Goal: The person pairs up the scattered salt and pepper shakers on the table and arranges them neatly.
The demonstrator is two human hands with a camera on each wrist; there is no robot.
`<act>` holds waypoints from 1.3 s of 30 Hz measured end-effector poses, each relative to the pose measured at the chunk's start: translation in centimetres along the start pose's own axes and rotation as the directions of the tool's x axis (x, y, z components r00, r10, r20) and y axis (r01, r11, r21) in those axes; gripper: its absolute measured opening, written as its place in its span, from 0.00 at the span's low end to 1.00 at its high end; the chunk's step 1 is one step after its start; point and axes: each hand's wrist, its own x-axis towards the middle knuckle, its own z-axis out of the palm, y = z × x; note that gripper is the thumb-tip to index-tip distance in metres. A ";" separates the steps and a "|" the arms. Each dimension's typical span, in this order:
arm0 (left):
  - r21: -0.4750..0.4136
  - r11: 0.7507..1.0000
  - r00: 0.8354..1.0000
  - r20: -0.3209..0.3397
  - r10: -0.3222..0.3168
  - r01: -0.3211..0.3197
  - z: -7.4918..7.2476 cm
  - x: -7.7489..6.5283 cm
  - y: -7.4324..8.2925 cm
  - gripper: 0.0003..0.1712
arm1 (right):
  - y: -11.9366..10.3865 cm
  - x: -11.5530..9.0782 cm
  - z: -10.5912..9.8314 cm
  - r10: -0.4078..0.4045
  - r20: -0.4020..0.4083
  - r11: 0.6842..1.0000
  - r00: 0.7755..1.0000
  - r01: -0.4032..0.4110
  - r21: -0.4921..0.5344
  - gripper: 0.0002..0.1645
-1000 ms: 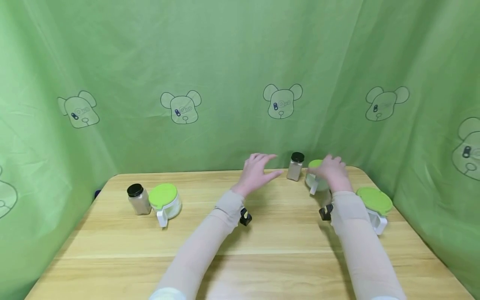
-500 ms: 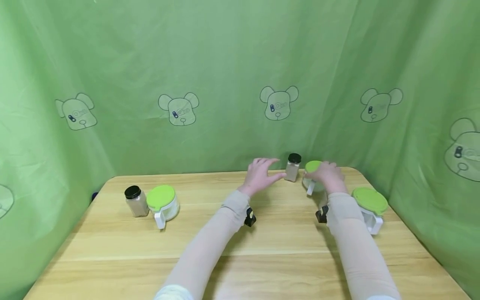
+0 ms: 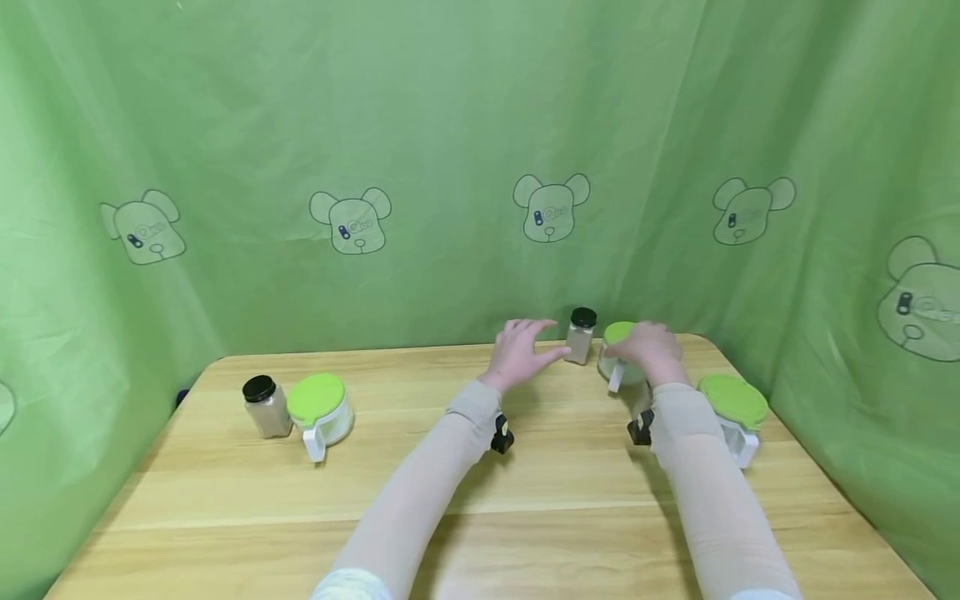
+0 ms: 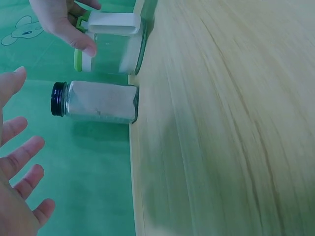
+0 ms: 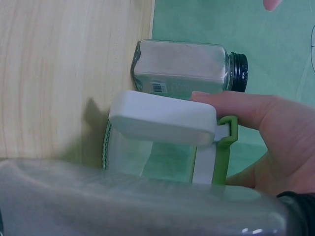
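Observation:
My left hand (image 3: 516,357) is spread, thumb apart from the fingers, just left of a glass spice jar (image 3: 579,340) with a black cap. Pale powder fills that jar, seen closer in the left wrist view. At the back right, my right hand (image 3: 654,350) grips the top of a clear glass seasoning pot (image 5: 165,160) with a green lid and white handle (image 5: 162,115). Its thumb lies near the handle's upper end, and the fingers are mostly hidden behind the lid. Another black-capped spice jar (image 5: 138,201) looms close in the right wrist view, beneath that wrist.
A second green-lidded pot (image 3: 735,404) stands right of the right forearm, partly covered by it. On the left are a black-capped spice jar (image 3: 267,408) and a green-lidded pot (image 3: 321,408). A green curtain (image 3: 442,283) borders the wooden table (image 3: 225,500).
My right hand has lowered onto the lid of the pot at the back right. The left hand has moved slightly closer to the spice jar. The head view has shifted a little.

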 end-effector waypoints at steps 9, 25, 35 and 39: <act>-0.027 0.999 0.999 0.041 -0.024 0.025 1.2 0.7 0.2 0.37 | 0.6 0.3 0.4 -0.029 -0.004 1.000 1.000 0.029 0.009 0.51; -0.047 0.996 0.996 0.051 -0.079 0.082 3.1 2.5 0.5 0.37 | -0.1 -1.0 -0.5 -0.054 -0.075 0.998 0.996 0.056 0.023 0.56; -0.116 0.983 0.988 0.087 -0.131 0.141 4.4 4.6 0.8 0.43 | -0.6 -1.6 -1.1 -0.068 -0.119 0.997 0.991 0.071 0.024 0.57; -0.111 0.979 0.982 0.096 -0.160 0.170 5.1 5.5 1.0 0.47 | -0.7 -1.6 -1.1 -0.077 -0.135 0.997 0.988 0.080 0.016 0.58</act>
